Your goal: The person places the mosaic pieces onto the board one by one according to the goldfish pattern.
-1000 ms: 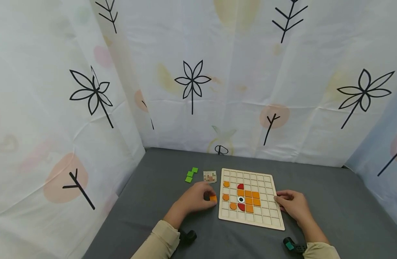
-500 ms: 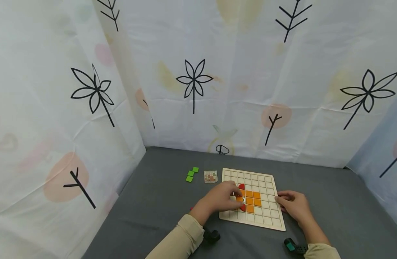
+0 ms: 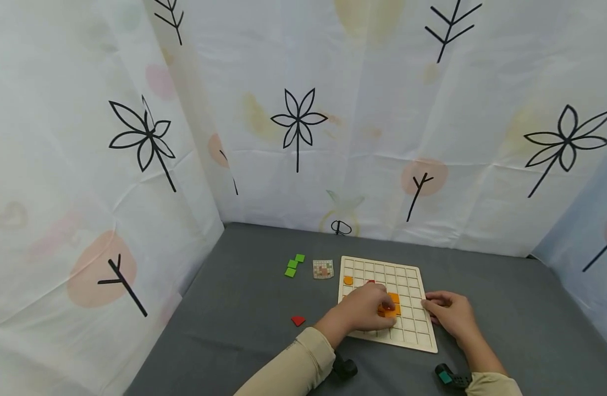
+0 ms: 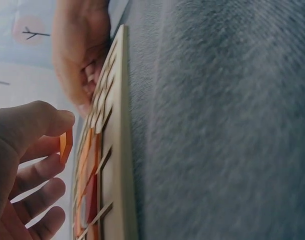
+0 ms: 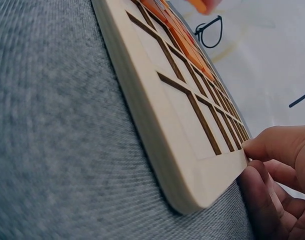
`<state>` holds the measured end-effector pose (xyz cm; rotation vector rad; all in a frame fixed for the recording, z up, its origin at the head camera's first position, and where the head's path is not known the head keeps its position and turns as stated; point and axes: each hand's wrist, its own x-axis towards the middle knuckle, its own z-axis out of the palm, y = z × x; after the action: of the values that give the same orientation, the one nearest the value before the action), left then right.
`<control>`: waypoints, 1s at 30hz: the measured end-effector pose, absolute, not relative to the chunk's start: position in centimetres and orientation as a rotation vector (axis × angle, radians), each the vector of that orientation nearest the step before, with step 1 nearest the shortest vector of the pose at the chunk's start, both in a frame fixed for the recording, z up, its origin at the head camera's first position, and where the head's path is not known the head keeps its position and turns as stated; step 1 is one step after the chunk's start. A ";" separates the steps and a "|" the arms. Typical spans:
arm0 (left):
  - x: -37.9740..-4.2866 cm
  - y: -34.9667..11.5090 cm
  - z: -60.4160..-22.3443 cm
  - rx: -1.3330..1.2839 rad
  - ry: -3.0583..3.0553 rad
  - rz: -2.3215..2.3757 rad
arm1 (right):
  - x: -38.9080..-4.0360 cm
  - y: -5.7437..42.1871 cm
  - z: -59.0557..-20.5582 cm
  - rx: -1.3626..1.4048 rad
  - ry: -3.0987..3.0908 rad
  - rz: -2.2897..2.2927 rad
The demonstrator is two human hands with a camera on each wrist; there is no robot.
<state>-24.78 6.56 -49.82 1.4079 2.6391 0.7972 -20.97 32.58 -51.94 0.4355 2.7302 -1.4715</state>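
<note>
Between thumb and forefinger, my left hand [image 3: 365, 311] pinches an orange square tile [image 4: 66, 146]. It hovers just above a wooden grid board [image 3: 416, 333], and the left wrist view shows a gap between tile and board. My right hand [image 3: 449, 314] grips the board's right edge; in the right wrist view its thumb lies on top with fingers below. Set in the grid are several orange tiles [image 3: 394, 297] and a red piece [image 4: 91, 195]. An orange disc [image 3: 348, 280] sits near the far left corner. My left hand hides other pieces.
Several green square tiles [image 3: 291, 264] lie left of the board, next to a small pattern card [image 3: 323, 269]. A red piece [image 3: 298, 320] rests on the grey cloth nearer me. Patterned curtains [image 3: 303, 137] hang behind and at the sides.
My left hand has carried the orange tile rightward from beside the board to above the middle of the grid. The right hand keeps its hold on the edge.
</note>
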 end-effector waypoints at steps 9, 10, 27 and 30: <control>-24.9 8.0 -50.4 1.463 2.679 0.686 | -20.8 32.6 -51.6 0.415 2.704 -1.497; -24.9 8.1 -50.5 1.469 2.683 0.676 | -20.8 32.5 -51.5 0.412 2.699 -1.501; -24.6 8.0 -50.3 1.507 2.723 0.578 | -20.8 32.6 -51.7 0.416 2.695 -1.502; -24.6 7.8 -50.3 1.503 2.723 0.604 | -20.8 32.6 -51.7 0.426 2.707 -1.509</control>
<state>-24.61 7.81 -50.32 1.5034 2.7235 0.6045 -20.84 32.61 -51.72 0.4259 2.7070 -1.5087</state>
